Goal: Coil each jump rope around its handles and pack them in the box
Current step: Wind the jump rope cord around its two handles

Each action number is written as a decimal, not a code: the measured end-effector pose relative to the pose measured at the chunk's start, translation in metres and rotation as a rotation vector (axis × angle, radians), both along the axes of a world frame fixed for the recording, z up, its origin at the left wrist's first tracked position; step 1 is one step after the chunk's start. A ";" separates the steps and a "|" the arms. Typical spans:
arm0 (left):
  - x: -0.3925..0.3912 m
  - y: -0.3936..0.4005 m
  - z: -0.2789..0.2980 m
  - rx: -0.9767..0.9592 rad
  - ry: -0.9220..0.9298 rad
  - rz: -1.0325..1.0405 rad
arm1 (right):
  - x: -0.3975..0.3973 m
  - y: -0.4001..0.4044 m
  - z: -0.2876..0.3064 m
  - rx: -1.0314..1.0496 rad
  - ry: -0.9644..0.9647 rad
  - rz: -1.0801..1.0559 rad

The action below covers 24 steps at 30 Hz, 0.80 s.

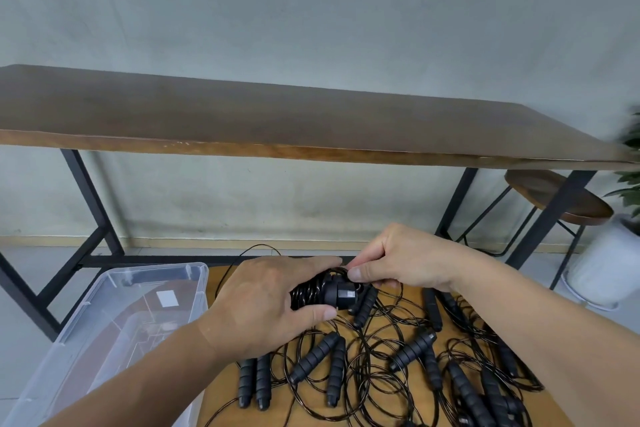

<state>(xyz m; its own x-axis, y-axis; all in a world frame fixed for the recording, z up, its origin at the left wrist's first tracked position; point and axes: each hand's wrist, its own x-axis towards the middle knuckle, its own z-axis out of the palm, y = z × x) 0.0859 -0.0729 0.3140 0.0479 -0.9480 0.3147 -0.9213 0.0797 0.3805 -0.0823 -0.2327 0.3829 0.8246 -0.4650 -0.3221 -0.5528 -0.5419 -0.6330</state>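
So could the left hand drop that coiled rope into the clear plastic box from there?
Probably yes: the clear plastic box sits open right beside the left hand, nothing between them.

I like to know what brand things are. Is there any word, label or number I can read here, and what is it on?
No text can be read.
White sticker on the clear box: looks blank.
Pale patch on the end of the handles in the left hand: too blurred to read.

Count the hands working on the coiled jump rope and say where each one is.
2. The left hand grips the coiled jump rope from the left; the right hand pinches its cord at the top right. No other hand shows.
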 end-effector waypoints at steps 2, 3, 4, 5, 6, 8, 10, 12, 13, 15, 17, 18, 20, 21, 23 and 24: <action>0.003 0.001 0.002 -0.012 0.045 -0.016 | -0.002 0.000 0.006 -0.041 0.055 0.098; 0.004 0.001 0.003 -0.020 0.059 -0.022 | -0.003 0.001 0.008 -0.074 0.079 0.153; 0.005 0.002 0.003 -0.027 0.067 -0.024 | -0.002 0.002 0.010 -0.118 0.101 0.202; 0.005 0.003 0.004 -0.030 0.072 -0.025 | -0.001 0.004 0.011 -0.173 0.114 0.237; 0.005 0.003 0.005 -0.033 0.076 -0.025 | 0.000 0.005 0.011 -0.234 0.110 0.257; 0.004 0.003 0.007 -0.033 0.082 -0.022 | 0.002 0.009 0.008 -0.342 0.061 0.272; 0.005 0.002 0.008 -0.034 0.084 -0.024 | 0.003 0.010 0.003 -0.409 0.006 0.275; 0.005 0.002 0.007 -0.023 0.086 -0.023 | 0.002 0.011 -0.001 -0.416 -0.025 0.272; 0.006 0.003 0.006 -0.015 0.084 -0.019 | 0.001 0.011 -0.002 -0.408 -0.033 0.266; 0.007 0.004 0.003 -0.006 0.090 -0.018 | -0.001 0.013 -0.003 -0.408 -0.033 0.269; 0.007 0.004 0.003 0.004 0.100 -0.022 | -0.002 0.013 -0.003 -0.426 -0.037 0.279; 0.007 0.004 0.003 0.011 0.108 -0.025 | -0.003 0.013 -0.004 -0.435 -0.042 0.280; 0.007 0.005 0.005 0.012 0.147 -0.033 | -0.005 0.014 -0.003 -0.452 -0.046 0.291; 0.007 0.006 0.006 0.015 0.167 -0.039 | -0.006 0.014 -0.003 -0.452 -0.052 0.295; 0.008 0.007 0.009 0.038 0.176 -0.044 | -0.007 0.014 -0.004 -0.443 -0.078 0.293; 0.008 0.007 0.010 0.047 0.168 -0.044 | -0.007 0.014 -0.005 -0.438 -0.087 0.290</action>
